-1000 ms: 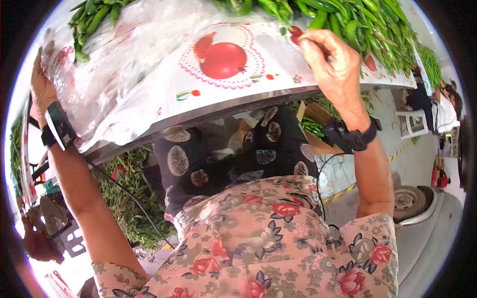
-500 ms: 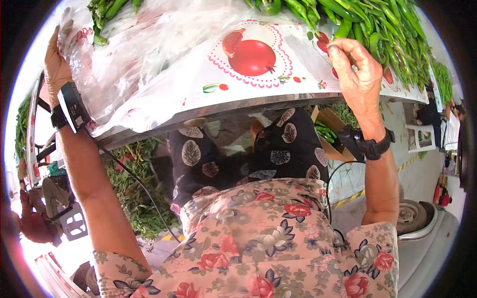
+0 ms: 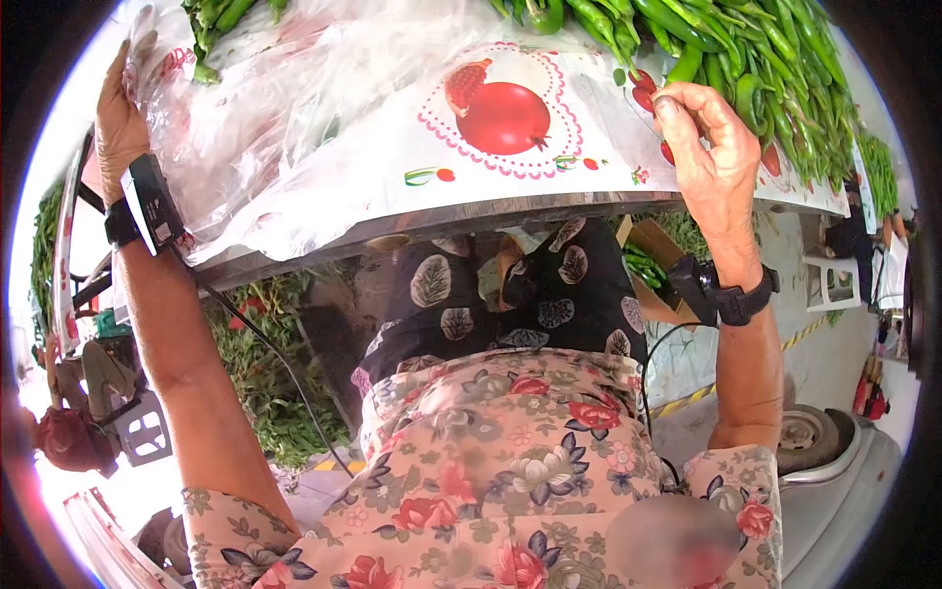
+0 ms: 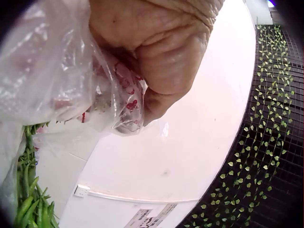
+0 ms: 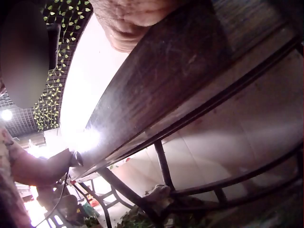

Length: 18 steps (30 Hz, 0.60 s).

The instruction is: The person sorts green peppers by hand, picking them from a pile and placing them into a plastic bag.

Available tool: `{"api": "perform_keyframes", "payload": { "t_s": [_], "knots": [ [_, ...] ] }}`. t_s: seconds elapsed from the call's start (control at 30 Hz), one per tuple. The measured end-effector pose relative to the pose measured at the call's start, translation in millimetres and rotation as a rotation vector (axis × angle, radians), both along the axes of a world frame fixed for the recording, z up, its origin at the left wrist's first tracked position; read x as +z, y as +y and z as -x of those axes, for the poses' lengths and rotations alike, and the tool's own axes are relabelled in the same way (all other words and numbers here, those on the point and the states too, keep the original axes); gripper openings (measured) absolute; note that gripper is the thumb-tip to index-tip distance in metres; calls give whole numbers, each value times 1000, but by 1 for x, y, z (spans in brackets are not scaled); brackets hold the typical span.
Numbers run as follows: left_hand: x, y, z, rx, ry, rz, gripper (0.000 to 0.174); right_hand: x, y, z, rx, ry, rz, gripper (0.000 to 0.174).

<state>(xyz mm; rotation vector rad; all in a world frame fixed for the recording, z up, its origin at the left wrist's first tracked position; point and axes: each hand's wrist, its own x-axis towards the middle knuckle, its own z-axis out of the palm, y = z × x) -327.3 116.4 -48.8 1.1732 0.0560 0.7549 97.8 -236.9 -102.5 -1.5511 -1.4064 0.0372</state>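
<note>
- While the cloth (image 3: pixel 368 177) covers the table (image 3: pixel 412 224) in white, with prints of red fruits, the dark edge of the table can be seen just below it.
- Beyond the table there is a pale floor (image 3: pixel 711 358), and in the left wrist view a dark grid (image 4: pixel 287 152) with strings of green leaves (image 4: pixel 266 99).
- On the floor lie many leafy plants (image 3: pixel 280 393), and near them stands one carton (image 3: pixel 662 240), with green peppers inside.
- To the right I count one white stool (image 3: pixel 829 285) and one car wheel (image 3: pixel 807 439).
- Two heaps of peppers lie on the table: a small heap (image 3: pixel 221 20) at the upper left, and a large heap (image 3: pixel 775 79) at the upper right. The single peppers are too many to be counted.
- The plastic (image 3: pixel 255 108), which is thin and crumpled, lies over the left part of the cloth, between the left hand and the big fruit print (image 3: pixel 503 118).
- The left hand (image 3: pixel 120 123) grasps this plastic at its outer side.
- The right hand (image 3: pixel 714 157) is above the cloth, near the large heap, its fingers curled and thumb close to forefinger; if something thin is between them, I cannot tell.
</note>
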Motion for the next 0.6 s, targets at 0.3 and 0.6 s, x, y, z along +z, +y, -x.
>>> {"api": "perform_keyframes", "payload": {
  "t_s": [0.3,0.6],
  "knots": [
    [0,0,4,159,90,122,31,-3,1,-1,26,-18,-56,9],
    [2,-12,-21,820,179,30,34,-2,-1,0,19,8,-45,11]
  ]
}}
